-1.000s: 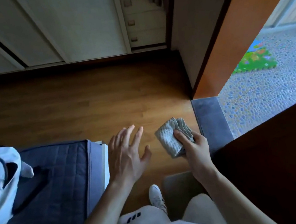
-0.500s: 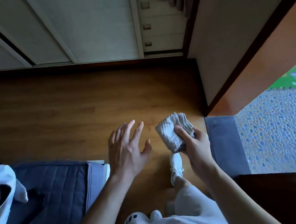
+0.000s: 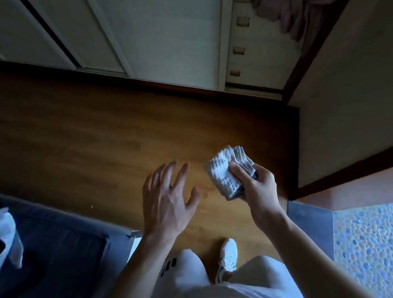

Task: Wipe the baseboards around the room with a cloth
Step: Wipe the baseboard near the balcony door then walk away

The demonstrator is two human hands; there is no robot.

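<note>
The person stands on the wood floor (image 3: pixel 89 138) and looks down. The right hand (image 3: pixel 258 190) holds the folded cloth (image 3: pixel 226 172) up in the air; the thumb is on top and the fingers curl under, so the cloth is pinched tight. The left hand (image 3: pixel 167 202) is just left of the cloth; its fingers are spread and it holds nothing. A dark baseboard (image 3: pixel 358 172) runs along the foot of the wall to the right of the cloth, apart from it. A white shoe (image 3: pixel 227 257) is below the cloth; a blue pad (image 3: pixel 54 255) lies far to its left. The cloth touches no baseboard yet, so this looks like the step of getting to the wall. For the next move the person would likely have to bend down low, press the cloth on the baseboard and rub along it; the corner right of the cloth may be hard to reach.
</note>
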